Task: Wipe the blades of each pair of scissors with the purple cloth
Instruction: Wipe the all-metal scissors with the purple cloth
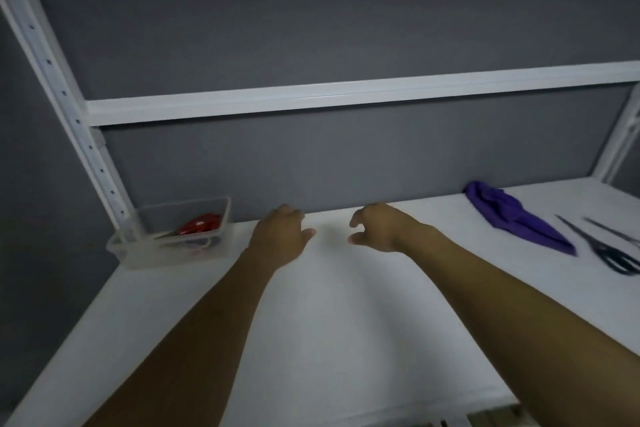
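A crumpled purple cloth [516,217] lies on the white table at the far right. Just right of it lies a pair of black-handled scissors [602,248], blades pointing away, and a second pair's blade [614,231] shows at the frame's edge. Red-handled scissors [201,223] sit in a clear plastic bin [173,246] at the far left. My left hand [282,236] and my right hand [379,227] hover over the table's middle near the back panel, fingers loosely curled, holding nothing.
The white table [329,322] is backed by a grey panel [311,156] with a white rail across it. White slotted uprights stand at the left [69,108] and right [623,139] corners. The table's front edge is at the bottom right.
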